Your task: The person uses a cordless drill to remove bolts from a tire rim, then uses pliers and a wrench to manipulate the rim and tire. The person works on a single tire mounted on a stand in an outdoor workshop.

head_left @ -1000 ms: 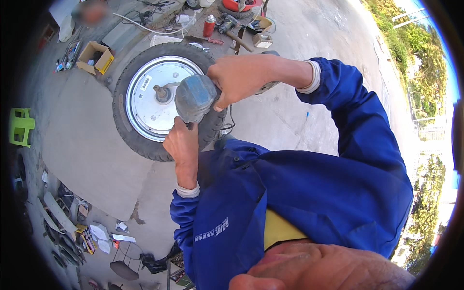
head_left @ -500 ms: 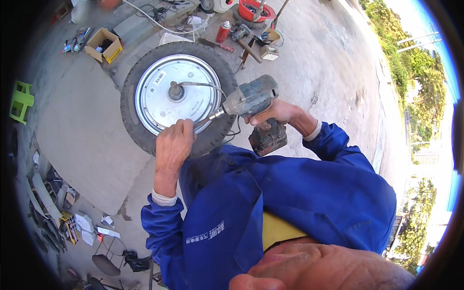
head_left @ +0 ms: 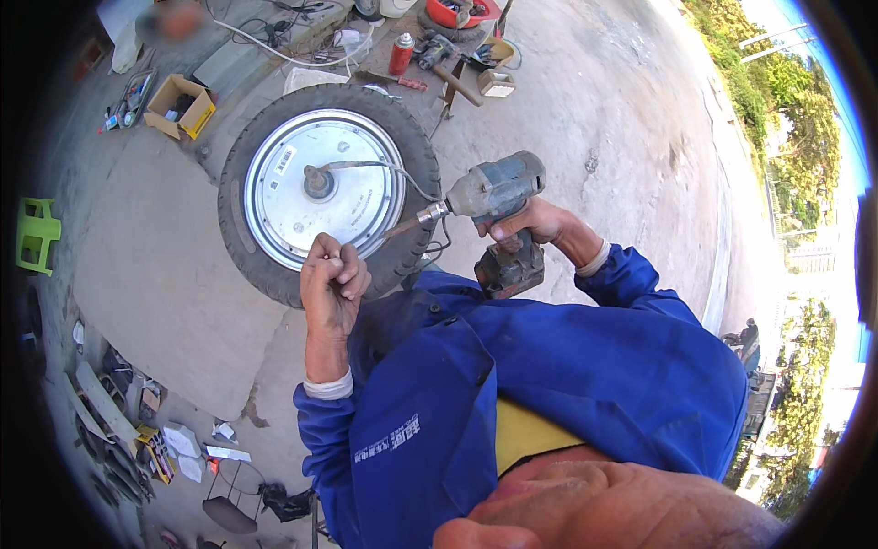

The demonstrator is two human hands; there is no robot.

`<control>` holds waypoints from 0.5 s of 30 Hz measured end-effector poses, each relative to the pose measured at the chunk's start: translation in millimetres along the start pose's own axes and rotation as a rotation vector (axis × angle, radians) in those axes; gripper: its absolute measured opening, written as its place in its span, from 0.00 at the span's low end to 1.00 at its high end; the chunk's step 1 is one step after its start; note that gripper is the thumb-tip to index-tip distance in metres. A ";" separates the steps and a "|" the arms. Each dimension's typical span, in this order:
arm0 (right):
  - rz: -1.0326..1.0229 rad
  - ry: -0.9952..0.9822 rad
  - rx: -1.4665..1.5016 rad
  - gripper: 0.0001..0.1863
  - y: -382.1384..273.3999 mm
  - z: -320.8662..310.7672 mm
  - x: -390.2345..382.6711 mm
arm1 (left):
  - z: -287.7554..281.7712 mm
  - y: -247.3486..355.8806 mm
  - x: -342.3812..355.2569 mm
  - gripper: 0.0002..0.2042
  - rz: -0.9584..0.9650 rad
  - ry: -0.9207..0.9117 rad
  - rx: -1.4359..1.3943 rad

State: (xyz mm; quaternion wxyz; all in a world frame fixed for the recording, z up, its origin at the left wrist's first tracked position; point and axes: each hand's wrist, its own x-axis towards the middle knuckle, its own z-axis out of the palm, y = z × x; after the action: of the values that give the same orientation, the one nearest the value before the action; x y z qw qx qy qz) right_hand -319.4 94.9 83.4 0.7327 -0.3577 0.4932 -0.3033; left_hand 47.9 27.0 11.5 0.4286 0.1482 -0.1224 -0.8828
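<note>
My right hand (head_left: pixel 529 222) grips the handle of a grey cordless impact wrench (head_left: pixel 498 188), its battery pack below. A socket and a long bit point left from its nose, and the tip is over the lower right rim of the wheel. The wheel (head_left: pixel 327 215) lies flat, with a black tyre (head_left: pixel 240 240) around a silver hub disc. From its central axle stub (head_left: pixel 319 182) a grey cable runs to the right. My left hand (head_left: pixel 333 282) is over the tyre's near edge, apart from the bit. Its fingers are curled and pinched together; whatever they hold is too small to make out.
Beyond the wheel are a red spray can (head_left: pixel 401 55), a hammer (head_left: pixel 457 84) and a red basin (head_left: pixel 460 13). An open cardboard box (head_left: pixel 180 106) stands far left, a green stool (head_left: pixel 37 235) at the left edge. Scattered parts (head_left: pixel 101 403) lie lower left.
My left hand has come away from the bit and turned, its fingers now curled together nearer me. The impact wrench has shifted slightly right and down.
</note>
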 end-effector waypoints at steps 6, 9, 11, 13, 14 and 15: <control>0.008 0.127 0.013 0.15 -8.7 9.6 0.5 | -0.2 -29.5 -5.6 0.13 0.268 0.388 0.585; 0.002 0.132 -0.058 0.14 -16.6 11.5 -0.7 | -2.8 -55.5 -0.4 0.16 0.732 0.493 1.469; -0.019 0.135 -0.149 0.14 -20.4 11.9 -0.5 | -17.0 -54.1 -0.1 0.13 0.932 0.352 1.936; -0.022 0.155 -0.249 0.14 -26.5 16.2 -0.5 | -27.9 -47.6 -0.3 0.10 0.894 0.435 1.863; -0.022 0.165 -0.294 0.14 -27.1 20.2 -1.3 | -31.7 -41.6 -0.5 0.09 0.879 0.485 1.827; -0.019 0.151 -0.314 0.14 -28.0 22.8 -0.7 | -36.9 -35.0 -1.4 0.09 0.864 0.535 1.789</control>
State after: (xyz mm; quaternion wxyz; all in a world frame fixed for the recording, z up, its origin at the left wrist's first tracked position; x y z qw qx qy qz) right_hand -300.8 84.9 112.6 0.6256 -0.4487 0.5848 -0.2555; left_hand 37.0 45.9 -34.4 0.4554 0.5483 -0.6786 -0.1772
